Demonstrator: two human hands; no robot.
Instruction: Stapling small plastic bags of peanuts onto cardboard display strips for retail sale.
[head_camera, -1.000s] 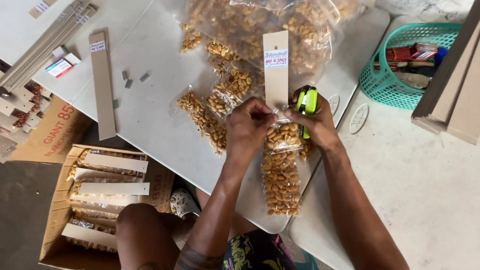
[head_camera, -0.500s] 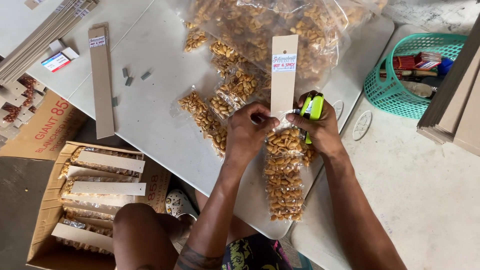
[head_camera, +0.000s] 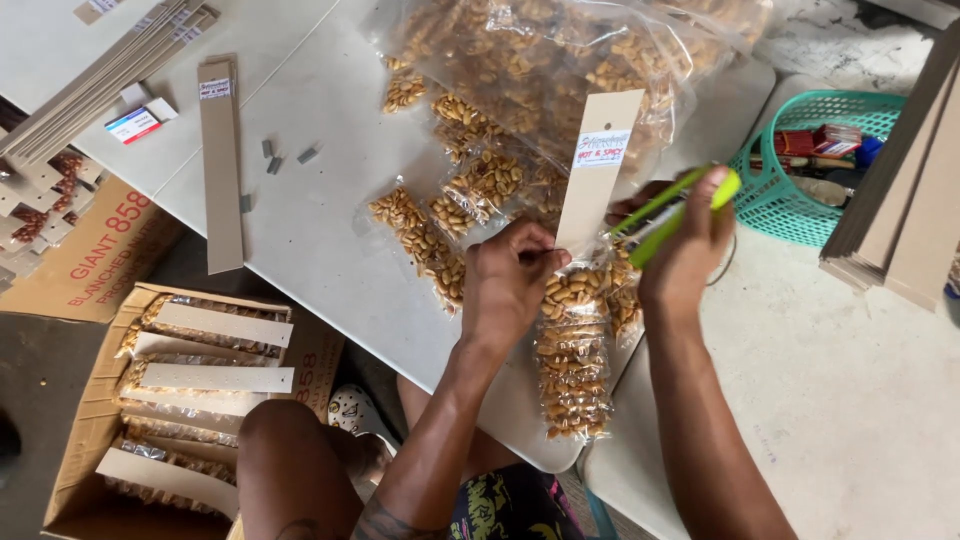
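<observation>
Now, against the frame half a second back, I log the right hand (head_camera: 690, 245) lifted off the packet, gripping a lime-green stapler (head_camera: 670, 212) beside the card. Left hand (head_camera: 512, 283) pinches shut on a tall tan cardboard strip (head_camera: 598, 175) with a small white label, atop a clear crinkled packet of peanuts (head_camera: 572, 350) overhanging the white worktop (head_camera: 330, 230). Further packets (head_camera: 420, 235) lie behind. Brown carton (head_camera: 90, 470) below-left holds finished packets; teal mesh basket (head_camera: 790, 205) stands right.
</observation>
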